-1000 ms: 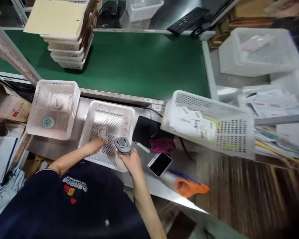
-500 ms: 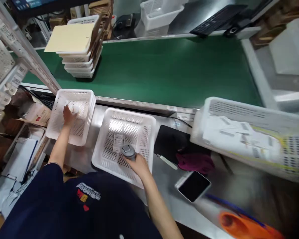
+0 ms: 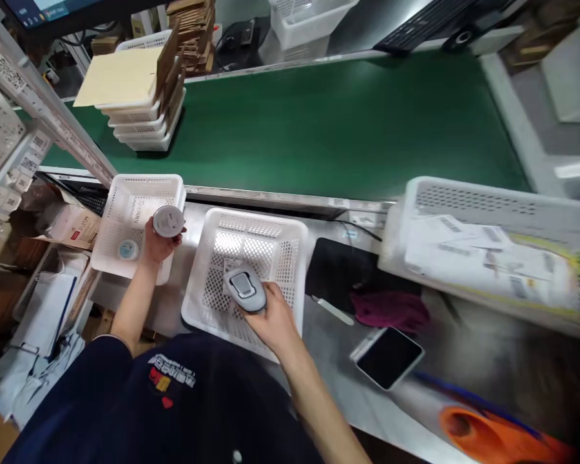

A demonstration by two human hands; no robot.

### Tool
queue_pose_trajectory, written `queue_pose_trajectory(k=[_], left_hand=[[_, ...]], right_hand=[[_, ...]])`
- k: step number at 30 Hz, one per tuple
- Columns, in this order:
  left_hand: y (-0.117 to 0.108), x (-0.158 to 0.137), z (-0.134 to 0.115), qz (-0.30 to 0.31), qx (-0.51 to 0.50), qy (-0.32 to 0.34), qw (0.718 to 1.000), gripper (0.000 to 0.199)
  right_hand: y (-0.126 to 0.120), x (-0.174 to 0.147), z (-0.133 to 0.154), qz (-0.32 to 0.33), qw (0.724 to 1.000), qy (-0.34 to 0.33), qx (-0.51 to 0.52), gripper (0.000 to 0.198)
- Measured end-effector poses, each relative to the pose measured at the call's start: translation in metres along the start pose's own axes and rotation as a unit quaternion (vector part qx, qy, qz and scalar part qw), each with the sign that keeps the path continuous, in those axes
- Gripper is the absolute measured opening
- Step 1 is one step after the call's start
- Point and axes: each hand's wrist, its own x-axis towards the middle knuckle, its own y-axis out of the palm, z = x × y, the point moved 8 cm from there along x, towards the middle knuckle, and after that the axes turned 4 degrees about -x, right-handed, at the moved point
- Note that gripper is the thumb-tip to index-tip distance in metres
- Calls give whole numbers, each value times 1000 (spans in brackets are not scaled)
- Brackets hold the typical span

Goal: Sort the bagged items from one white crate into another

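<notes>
Left hand [image 3: 158, 246] is off the label slip [image 3: 231, 263], now gripping the white round tub [image 3: 168, 221], lifted off the left basket's [image 3: 112, 225] floor. Scanner [image 3: 245, 290] now covers more of the slip.

Looks smooth plastic on scanner [image 3: 244, 289] and white tub [image 3: 169, 221], perforated plastic on middle basket [image 3: 290, 261], shiny metal on bench [image 3: 336, 361].

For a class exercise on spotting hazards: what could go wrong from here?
The round white container in the left hand might slip and fall near the left basket's rim, perhaps hitting the blue-topped container.

The grey handheld device in the right hand could drop into the middle basket if the grip loosens.
</notes>
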Motion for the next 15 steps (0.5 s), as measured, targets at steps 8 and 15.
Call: queue_pose_trajectory(k=[8,15], left_hand=[[68,-47,90,82,188,-73,976,88],[84,-66,112,148,555,49,817,84]], right_hand=[[-23,-10,54,7,999,-36,-3,39],[-42,-85,-55,-49,988,139,43,52]])
